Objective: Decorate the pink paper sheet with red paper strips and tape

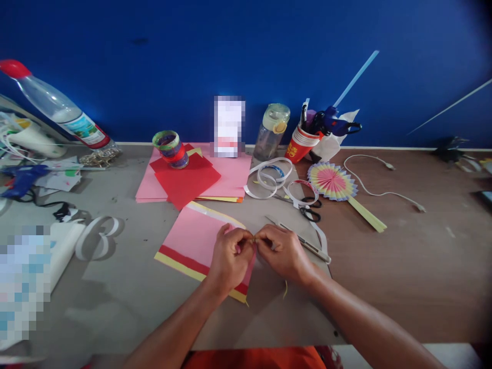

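My left hand (232, 256) and my right hand (282, 251) meet fingertip to fingertip above the right edge of a pink paper sheet (200, 233) with red and yellow border strips. Both are closed in a pinch on a thin yellow string, mostly hidden by the fingers. One loose yellow string end (285, 289) hangs below my right hand, and another yellow bit shows at the sheet's lower corner. Just beyond my right hand lie a white utility knife (307, 243) and a thin pointed tool. Scissors (310, 207) with black handles rest farther back.
Pink sheets (234, 177) with red paper squares (188, 177) lie behind, under a small decorated pot (171, 148). White tape rings (269, 179), a water bottle (272, 130), a red cup of tools (302, 143), a paper fan (334, 182) and a cable (378, 193) stand or lie rightward.
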Action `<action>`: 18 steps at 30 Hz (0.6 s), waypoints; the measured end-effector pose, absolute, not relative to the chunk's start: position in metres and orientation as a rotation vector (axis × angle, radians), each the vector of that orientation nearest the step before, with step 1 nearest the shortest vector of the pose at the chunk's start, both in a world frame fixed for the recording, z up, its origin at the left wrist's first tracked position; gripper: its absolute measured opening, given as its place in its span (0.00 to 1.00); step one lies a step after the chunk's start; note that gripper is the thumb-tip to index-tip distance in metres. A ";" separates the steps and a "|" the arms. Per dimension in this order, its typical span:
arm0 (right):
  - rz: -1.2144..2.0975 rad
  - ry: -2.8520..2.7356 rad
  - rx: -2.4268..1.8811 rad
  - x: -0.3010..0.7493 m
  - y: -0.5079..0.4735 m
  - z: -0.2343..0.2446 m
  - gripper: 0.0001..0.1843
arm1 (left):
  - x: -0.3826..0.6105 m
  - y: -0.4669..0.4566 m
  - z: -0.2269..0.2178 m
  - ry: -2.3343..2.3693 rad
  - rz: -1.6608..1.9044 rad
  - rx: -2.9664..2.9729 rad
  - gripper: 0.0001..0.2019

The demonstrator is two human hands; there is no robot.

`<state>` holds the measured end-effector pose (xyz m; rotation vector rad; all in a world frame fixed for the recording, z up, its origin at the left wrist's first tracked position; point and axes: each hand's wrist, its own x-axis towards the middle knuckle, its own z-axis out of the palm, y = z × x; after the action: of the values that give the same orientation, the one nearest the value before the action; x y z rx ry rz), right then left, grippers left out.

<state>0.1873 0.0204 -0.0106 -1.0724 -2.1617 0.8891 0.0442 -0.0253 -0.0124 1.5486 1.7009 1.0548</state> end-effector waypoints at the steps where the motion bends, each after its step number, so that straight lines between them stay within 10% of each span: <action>1: 0.905 -2.152 -1.075 0.187 0.020 -0.011 0.09 | 0.044 -0.025 -0.012 1.699 1.056 1.545 0.08; 18: 1.004 -2.104 -1.143 0.188 0.019 -0.010 0.08 | 0.045 -0.028 -0.015 1.742 0.973 1.704 0.07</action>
<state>0.1880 0.0193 -0.0100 -1.1433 -2.1043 1.0043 0.0452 -0.0278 -0.0154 1.7036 1.7422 0.9728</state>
